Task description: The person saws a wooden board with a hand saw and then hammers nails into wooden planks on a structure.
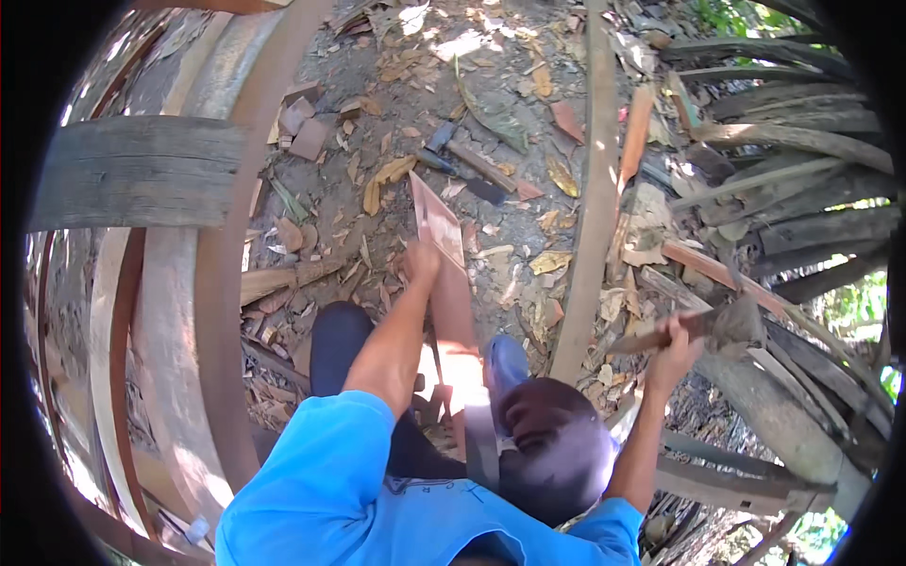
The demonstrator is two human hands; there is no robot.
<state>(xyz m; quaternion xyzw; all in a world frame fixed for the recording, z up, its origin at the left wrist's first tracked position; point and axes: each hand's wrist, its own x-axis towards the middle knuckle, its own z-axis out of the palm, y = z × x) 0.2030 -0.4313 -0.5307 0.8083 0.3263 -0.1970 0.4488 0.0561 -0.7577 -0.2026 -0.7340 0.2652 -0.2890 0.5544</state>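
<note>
Head view: reddish board (451, 307) at centre of frame, running from a pointed upper end down toward the person's legs; lower part brightly sunlit. Left hand (422, 262) at the board's left edge, near its upper end; fingers curled in and gripping that edge, fingertips too blurred to make out. Right hand (673, 351), right of centre, well apart from the board: fingers closed around the handle of a mallet-like tool (738, 325), its bulky greyish-brown head toward the right rim, handle end pointing left.

On the ground, upper centre: a hammer (481, 166) with wooden handle, lying among dry leaves and wood chips. Upper left of centre: small reddish blocks (309, 139) in a loose cluster. Left of frame: a grey weathered plank (137, 173) across long upright-running timbers. Right of centre: a long beam (592, 189), top to mid-frame. Upper right: stacked grey poles (802, 137). Blue boot (508, 363) just right of the board.
</note>
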